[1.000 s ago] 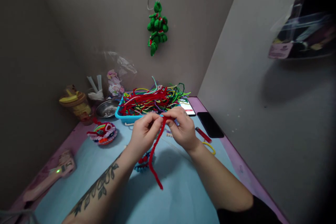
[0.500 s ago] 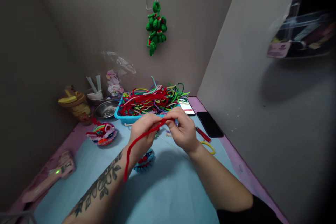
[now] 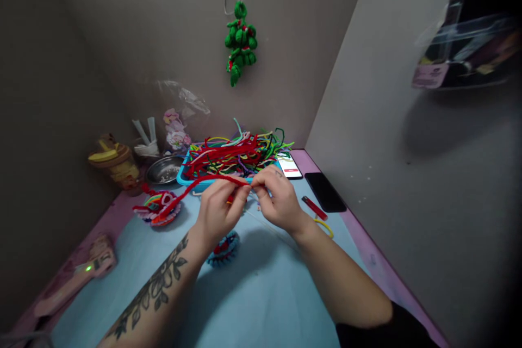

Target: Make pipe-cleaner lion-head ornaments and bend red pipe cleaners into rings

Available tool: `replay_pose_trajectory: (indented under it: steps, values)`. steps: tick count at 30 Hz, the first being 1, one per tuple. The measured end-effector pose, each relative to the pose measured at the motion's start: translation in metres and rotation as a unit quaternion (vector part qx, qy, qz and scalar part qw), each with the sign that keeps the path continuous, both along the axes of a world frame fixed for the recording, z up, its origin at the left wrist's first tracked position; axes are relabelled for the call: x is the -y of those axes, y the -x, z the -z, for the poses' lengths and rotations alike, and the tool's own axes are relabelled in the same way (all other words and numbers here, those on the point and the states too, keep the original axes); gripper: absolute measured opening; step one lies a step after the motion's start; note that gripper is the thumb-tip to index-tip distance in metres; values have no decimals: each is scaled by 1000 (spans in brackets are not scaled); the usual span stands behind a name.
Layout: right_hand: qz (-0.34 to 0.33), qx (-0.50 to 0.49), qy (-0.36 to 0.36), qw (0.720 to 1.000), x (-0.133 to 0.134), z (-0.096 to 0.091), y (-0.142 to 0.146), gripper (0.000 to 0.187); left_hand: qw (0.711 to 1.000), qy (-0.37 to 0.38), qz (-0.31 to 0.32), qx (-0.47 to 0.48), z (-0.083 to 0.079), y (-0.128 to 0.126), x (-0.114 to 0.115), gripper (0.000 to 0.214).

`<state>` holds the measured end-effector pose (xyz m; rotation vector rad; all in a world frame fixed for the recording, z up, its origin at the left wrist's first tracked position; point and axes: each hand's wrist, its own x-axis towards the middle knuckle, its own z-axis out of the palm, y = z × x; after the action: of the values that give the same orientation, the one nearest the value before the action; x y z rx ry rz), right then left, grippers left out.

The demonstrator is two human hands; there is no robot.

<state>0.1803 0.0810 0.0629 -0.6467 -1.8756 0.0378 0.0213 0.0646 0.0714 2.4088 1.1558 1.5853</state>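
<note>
Sweeps the loose tail of the red stem (image 3: 216, 176) up from beside the left wrist and out to the left, arching it past the back of the left hand (image 3: 220, 201). Brings its tip across the rainbow ornament (image 3: 155, 200) in this view; cannot tell whether touching or only in front. Holds the worked end between both hands, above the blue mat (image 3: 269, 293) and just on the near side of the tub (image 3: 180, 175). Pinches it between thumb and fingers on the left, and with the curled fingertips of the right hand (image 3: 279, 196) just beside.

Seems only partway along, to judge from the long tail, plain and unshaped. Cannot make out any twist or knot at the fingertips, being mostly covered there. Leaves that tail, probably, as the part yet to be worked. Has the ornament and a blue-and-red piece (image 3: 222, 250) already formed, well apart on the mat and out of both hands. Has many loose stems (image 3: 240, 155) heaped in the tub, unused.
</note>
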Motion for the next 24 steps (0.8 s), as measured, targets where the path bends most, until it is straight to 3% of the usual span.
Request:
replay_pose_trajectory:
  steps: [5, 10, 12, 14, 18, 21, 24]
  values:
    - [9, 26, 6, 1000, -3, 2, -1, 16, 988, 151, 4, 41, -3, -6, -1, 31]
    - [13, 15, 24, 1000, -4, 0, 0, 15, 938, 315, 44, 137, 1, -5, -8, 34]
    - [4, 12, 45, 999, -4, -1, 0, 13, 920, 348, 57, 170, 2, -4, -11, 34]
    - [0, 10, 75, 997, -4, -1, 0, 11, 931, 314, 31, 185, 2, -3, -11, 28]
    - [27, -32, 155, 987, -3, -1, 3, 8, 991, 77, -53, 93, 2, 1, -8, 10]
    - [31, -81, 211, 974, -2, -2, 4, 8, 996, -61, -58, -15, 5, 3, -7, 14]
    - [22, -112, 239, 964, -1, -3, 4, 7, 990, -109, -51, -68, 7, 4, -9, 19]
